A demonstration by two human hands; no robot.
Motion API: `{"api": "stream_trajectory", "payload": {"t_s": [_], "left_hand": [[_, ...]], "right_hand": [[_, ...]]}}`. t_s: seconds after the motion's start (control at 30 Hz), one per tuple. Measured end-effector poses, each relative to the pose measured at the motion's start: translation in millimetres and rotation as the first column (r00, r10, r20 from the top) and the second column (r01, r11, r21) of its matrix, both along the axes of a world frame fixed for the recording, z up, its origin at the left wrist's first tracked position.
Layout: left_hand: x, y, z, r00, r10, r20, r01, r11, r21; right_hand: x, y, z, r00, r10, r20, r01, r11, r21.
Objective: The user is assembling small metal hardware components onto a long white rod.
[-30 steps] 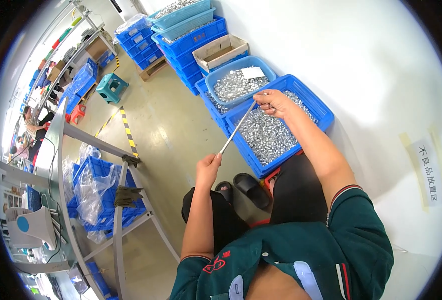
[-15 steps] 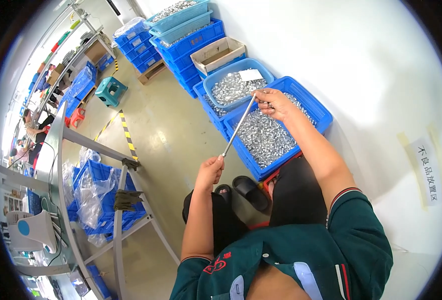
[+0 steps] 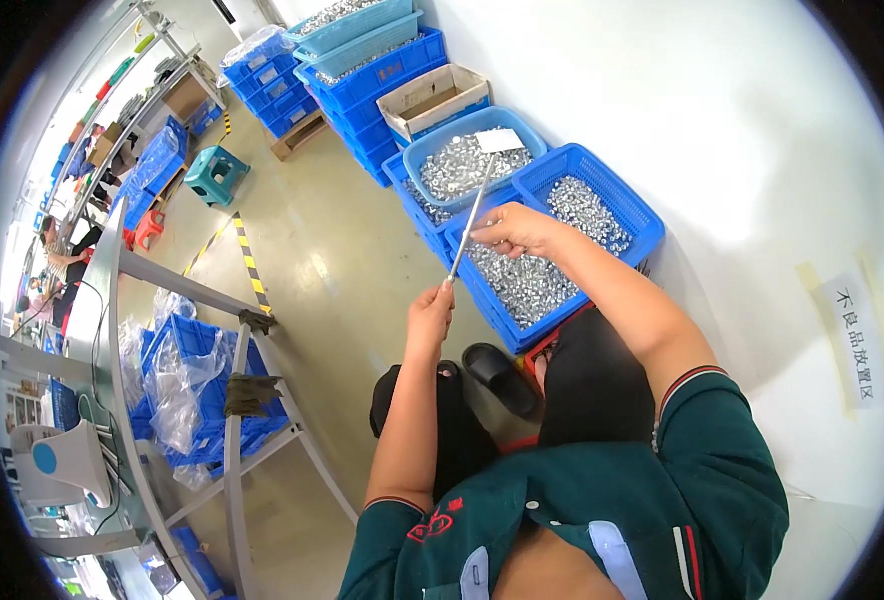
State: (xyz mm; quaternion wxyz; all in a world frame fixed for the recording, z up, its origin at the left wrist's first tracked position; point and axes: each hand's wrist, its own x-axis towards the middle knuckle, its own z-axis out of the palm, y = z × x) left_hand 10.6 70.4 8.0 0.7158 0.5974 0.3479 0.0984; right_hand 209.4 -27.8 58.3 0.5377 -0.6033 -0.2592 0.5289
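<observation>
A thin metal rod [image 3: 479, 203] slants up and away in front of me. My left hand [image 3: 430, 317] is closed round its near end. My right hand [image 3: 518, 231] is pinched at the rod's middle, slightly blurred, with its fingertips against the shaft; any small part between them is too small to make out. Beneath my right hand is a blue plastic crate [image 3: 644, 222] holding many small silvery metal parts [image 3: 525, 290]. The rod's far end reaches over a light-blue basin [image 3: 414, 160] of similar parts, with a white card [image 3: 500, 140] on top.
Past the basin are an open carton [image 3: 432, 98] and stacked blue crates [image 3: 362, 115]. A white wall [image 3: 752, 200] rises on my right. To my left are a metal frame table [image 3: 232, 470], plastic-wrapped blue crates [image 3: 197, 390] and a green stool [image 3: 216, 175]. A black sandal [image 3: 499, 380] lies by my feet.
My right hand has moved from the rod's far end down to its middle, toward my left hand. The rod has tipped more upright in the picture, and my left hand has risen slightly.
</observation>
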Motion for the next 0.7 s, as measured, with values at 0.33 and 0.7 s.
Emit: {"api": "stream_trajectory", "payload": {"t_s": [0.33,0.7], "left_hand": [[-9,4,-1,0.999,-0.002,0.038,-0.001,0.997,0.077],[-34,10,7,1.000,-0.019,0.023,0.014,0.977,0.213]], "right_hand": [[29,-12,-4,0.777,-0.239,-0.582,0.302,0.953,0.012],[37,-13,-12,0.708,-0.258,-0.658,0.421,0.901,0.100]]}}
